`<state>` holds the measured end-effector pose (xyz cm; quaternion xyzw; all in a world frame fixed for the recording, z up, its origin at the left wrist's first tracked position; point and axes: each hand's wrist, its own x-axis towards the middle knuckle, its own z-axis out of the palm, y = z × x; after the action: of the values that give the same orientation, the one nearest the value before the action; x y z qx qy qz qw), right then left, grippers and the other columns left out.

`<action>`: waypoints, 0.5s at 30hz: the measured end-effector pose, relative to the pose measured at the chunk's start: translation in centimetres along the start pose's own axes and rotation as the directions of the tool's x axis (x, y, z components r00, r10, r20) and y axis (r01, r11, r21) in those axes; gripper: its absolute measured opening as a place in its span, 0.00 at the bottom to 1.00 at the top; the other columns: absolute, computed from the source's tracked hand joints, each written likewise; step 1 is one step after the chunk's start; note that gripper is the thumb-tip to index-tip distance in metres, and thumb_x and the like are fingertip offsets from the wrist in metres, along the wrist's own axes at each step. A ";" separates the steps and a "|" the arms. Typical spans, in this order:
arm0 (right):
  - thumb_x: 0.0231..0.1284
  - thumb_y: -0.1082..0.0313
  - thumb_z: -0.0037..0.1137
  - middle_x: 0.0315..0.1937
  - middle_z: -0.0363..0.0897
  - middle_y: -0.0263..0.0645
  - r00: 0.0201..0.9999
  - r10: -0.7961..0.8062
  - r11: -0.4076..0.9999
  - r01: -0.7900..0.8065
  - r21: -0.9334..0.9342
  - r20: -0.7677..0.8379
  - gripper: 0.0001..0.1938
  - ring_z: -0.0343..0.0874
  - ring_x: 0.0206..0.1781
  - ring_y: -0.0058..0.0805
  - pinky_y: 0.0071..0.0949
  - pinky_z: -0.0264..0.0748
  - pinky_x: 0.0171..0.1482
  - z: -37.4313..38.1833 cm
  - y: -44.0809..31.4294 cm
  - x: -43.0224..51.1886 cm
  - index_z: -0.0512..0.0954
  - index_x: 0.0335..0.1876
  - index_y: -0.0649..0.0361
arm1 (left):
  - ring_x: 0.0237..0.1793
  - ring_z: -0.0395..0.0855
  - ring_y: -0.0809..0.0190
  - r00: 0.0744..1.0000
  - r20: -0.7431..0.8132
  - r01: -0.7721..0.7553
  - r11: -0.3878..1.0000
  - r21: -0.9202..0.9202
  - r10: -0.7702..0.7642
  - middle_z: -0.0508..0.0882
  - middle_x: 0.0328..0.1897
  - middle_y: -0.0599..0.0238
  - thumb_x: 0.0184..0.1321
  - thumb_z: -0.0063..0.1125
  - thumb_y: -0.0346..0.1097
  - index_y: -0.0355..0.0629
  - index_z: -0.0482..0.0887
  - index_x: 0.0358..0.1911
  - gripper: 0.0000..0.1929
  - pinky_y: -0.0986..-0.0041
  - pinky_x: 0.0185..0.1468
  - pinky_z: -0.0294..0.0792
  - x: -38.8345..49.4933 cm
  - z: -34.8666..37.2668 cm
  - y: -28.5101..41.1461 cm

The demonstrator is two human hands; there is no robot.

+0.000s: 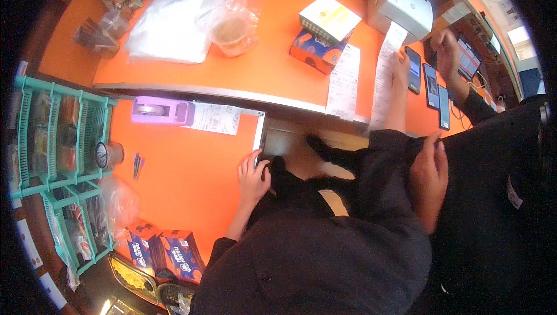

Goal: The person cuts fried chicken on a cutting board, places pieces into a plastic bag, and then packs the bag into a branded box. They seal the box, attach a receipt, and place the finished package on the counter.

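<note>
On the corner of the lower orange table [187, 184], my left hand [253, 182] rests with its fingers apart, touching the metal-trimmed edge and holding nothing. My right hand [399, 73] has its fingers at the right edge of a long printed paper strip [382, 82], seemingly pinching it. The strip runs out of a white label printer [402, 6] and hangs over the counter edge. Left of it, another printed slip [343, 84] lies partly over that edge. Beside my right hand lies a smartphone [412, 69].
Another person's hands [428, 173] [447, 54] are at right, near two more phones [431, 86] [443, 106]. Stacked boxes [326, 19], a bagged cup [230, 34] and plastic bags [174, 23] occupy the upper counter. A purple tape dispenser [161, 111], teal baskets [52, 132] and printed cartons [180, 254] stand left.
</note>
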<state>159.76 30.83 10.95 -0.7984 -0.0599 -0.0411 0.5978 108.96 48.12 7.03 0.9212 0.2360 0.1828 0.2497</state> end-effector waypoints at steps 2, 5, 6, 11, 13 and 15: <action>0.58 0.76 0.50 0.38 0.79 0.40 0.999 0.009 0.998 -0.013 0.062 0.053 0.21 0.77 0.39 0.27 0.25 0.72 0.42 -0.5 -0.9 -1.7 0.67 0.59 0.66 | 0.59 0.68 0.52 1.000 -0.001 0.016 0.999 -0.028 -0.016 0.72 0.59 0.62 0.49 0.57 0.30 0.45 0.80 0.36 0.09 0.61 0.59 0.59 -0.1 0.2 -0.1; 0.57 0.77 0.51 0.37 0.78 0.41 0.995 -0.006 0.989 -0.008 0.148 0.099 0.22 0.77 0.37 0.27 0.24 0.73 0.39 -1.7 -1.9 -4.5 0.66 0.60 0.66 | 0.59 0.68 0.52 0.999 -0.027 0.018 0.999 -0.027 -0.018 0.72 0.58 0.62 0.49 0.57 0.30 0.45 0.80 0.36 0.09 0.61 0.59 0.58 -0.2 0.5 -0.3; 0.57 0.77 0.51 0.37 0.78 0.41 0.995 0.011 0.986 -0.028 0.165 0.102 0.22 0.77 0.37 0.27 0.24 0.73 0.39 -2.1 -2.1 -5.6 0.66 0.60 0.66 | 0.59 0.68 0.52 1.000 -0.019 0.024 0.999 -0.025 -0.025 0.73 0.58 0.62 0.49 0.57 0.30 0.44 0.80 0.36 0.09 0.61 0.60 0.58 -0.3 0.6 -0.4; 0.57 0.79 0.52 0.39 0.77 0.41 0.993 -0.050 0.957 0.018 0.290 0.103 0.24 0.76 0.40 0.23 0.21 0.72 0.40 -2.9 -3.1 -10.4 0.64 0.61 0.64 | 0.59 0.67 0.50 1.000 -0.025 -0.008 0.999 -0.046 0.007 0.72 0.59 0.60 0.50 0.57 0.31 0.45 0.80 0.37 0.10 0.59 0.60 0.57 -0.4 0.5 -0.5; 0.58 0.79 0.52 0.42 0.77 0.41 0.998 -0.035 0.944 0.014 0.330 0.059 0.22 0.76 0.42 0.23 0.22 0.73 0.43 -2.9 -3.2 -12.9 0.65 0.60 0.65 | 0.59 0.67 0.52 1.000 -0.030 -0.010 0.999 -0.042 0.008 0.72 0.59 0.61 0.49 0.56 0.31 0.44 0.80 0.36 0.09 0.61 0.61 0.58 -0.5 0.4 -0.5; 0.58 0.79 0.52 0.43 0.77 0.41 0.998 -0.062 0.962 0.055 0.266 0.018 0.20 0.76 0.44 0.24 0.22 0.73 0.45 -2.8 -3.0 -15.2 0.69 0.57 0.65 | 0.60 0.67 0.52 0.999 -0.030 -0.021 0.999 -0.037 0.020 0.72 0.59 0.61 0.49 0.56 0.30 0.44 0.80 0.36 0.09 0.60 0.61 0.58 -0.7 0.2 -0.6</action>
<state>144.31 28.29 12.53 -0.7095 -0.0961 -0.0398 0.6970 108.32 48.12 6.38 0.9159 0.2265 0.2032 0.2616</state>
